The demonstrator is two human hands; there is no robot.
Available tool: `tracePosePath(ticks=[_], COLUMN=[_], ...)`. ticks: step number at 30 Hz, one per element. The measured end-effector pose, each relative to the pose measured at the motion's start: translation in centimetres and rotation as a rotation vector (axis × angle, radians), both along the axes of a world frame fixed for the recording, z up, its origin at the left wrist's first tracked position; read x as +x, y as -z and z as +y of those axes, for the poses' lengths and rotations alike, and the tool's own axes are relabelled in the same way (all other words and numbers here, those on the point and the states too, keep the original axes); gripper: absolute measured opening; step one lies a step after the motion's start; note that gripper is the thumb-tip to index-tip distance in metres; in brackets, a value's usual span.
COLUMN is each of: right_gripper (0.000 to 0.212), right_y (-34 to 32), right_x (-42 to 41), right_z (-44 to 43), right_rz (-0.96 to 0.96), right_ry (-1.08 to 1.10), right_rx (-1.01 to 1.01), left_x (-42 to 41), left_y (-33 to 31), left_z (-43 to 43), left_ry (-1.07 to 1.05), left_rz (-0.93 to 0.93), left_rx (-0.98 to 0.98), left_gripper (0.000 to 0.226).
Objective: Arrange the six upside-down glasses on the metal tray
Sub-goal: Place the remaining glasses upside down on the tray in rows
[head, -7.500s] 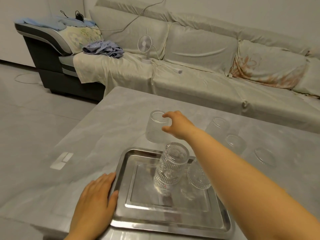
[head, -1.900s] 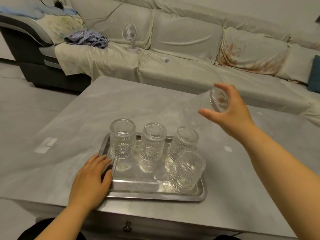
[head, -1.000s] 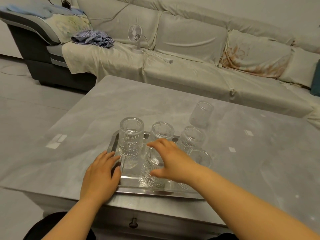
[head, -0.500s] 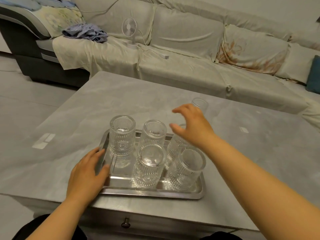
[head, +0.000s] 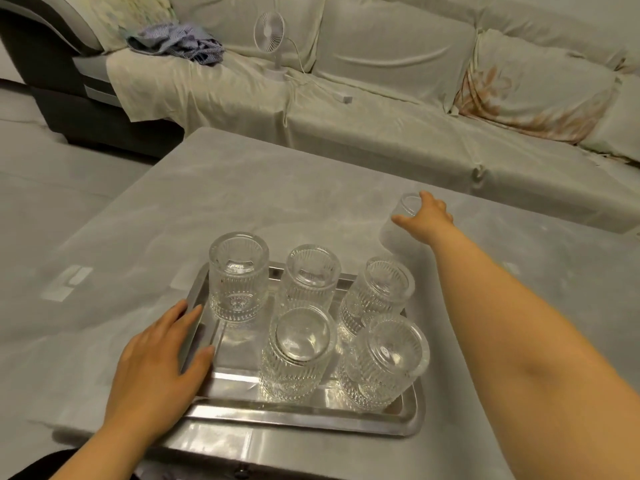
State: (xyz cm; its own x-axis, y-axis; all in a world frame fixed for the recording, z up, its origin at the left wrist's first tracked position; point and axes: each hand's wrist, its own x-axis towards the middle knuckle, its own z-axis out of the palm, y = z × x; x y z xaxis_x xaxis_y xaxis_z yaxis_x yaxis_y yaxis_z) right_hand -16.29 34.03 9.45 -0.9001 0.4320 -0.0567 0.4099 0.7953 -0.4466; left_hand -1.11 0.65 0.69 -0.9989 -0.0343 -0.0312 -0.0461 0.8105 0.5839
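Observation:
The metal tray (head: 301, 419) lies near the front edge of the grey table. Several ribbed glasses stand upside down on it: a back row at left (head: 239, 275), middle (head: 311, 275) and right (head: 381, 289), plus front ones at middle (head: 298, 351) and right (head: 384, 362). The tray's front left spot is bare. One more upside-down glass (head: 393, 233) stands on the table beyond the tray's right end. My right hand (head: 427, 218) wraps its top, thumb on the near side, fingers over the far side. My left hand (head: 156, 372) lies flat over the tray's left rim.
The grey table (head: 242, 195) runs back to a covered sofa (head: 398, 109). A small white fan (head: 273, 32) and a crumpled blue cloth (head: 176, 43) lie on the sofa. Floor lies to the left of the table.
My right hand set a glass in the tray's front middle, then reached away to the far right and closed over the glass on the table. My left hand stayed on the rim.

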Motion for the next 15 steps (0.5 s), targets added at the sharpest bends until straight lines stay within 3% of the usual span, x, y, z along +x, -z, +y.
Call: tracePosePath(ticks=[6, 15], right_gripper=[0.067, 0.066], right_y=[0.7, 0.3], right_x=[-2.1, -0.8], right_z=[0.4, 0.4], right_rz=[0.0, 0.103], right_ry=[0.057, -0.006], right_rx=[-0.028, -0.037], left_x=[-0.1, 0.1], left_y=[-0.1, 0.1], left_z=[0.0, 0.1], left_ry=[0.0, 0.006], left_rz=[0.002, 0.013], left_rx=[-0.007, -0.016], left_gripper=[0.063, 0.058])
